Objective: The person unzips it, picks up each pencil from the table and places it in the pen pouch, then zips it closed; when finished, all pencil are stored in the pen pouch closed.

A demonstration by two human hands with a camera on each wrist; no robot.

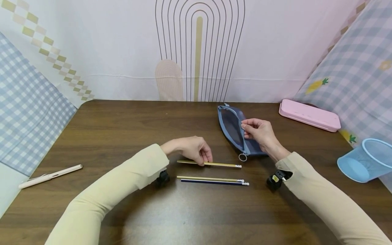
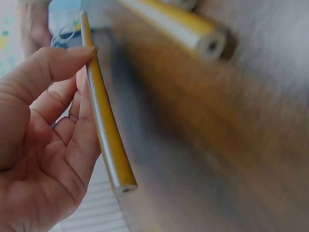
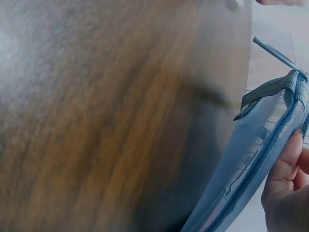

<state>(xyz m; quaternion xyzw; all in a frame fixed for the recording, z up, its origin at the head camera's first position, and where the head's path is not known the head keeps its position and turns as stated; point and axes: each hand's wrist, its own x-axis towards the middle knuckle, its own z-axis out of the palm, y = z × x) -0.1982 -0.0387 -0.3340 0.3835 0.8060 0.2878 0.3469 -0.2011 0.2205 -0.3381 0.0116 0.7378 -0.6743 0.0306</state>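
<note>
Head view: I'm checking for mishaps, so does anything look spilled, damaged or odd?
Nothing stands out. The pencil the left hand pinches and the two nearby pencils look unbroken; the pouch gapes, but the right hand holds its edge.

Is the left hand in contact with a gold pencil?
Touching: the left wrist view shows the left hand pinching one gold pencil, thumb against its side.

Blue mesh zip pouch point(image 1: 231, 125), two slim gold pencils point(image 1: 211, 179)
Slim navy pencil point(image 1: 214, 182); brown wood-grained desk point(image 1: 137, 129); flat pink case point(image 1: 309, 115); light-blue cylindrical cup point(image 1: 352, 165); blue-and-white gingham cloth point(image 1: 27, 109).
</note>
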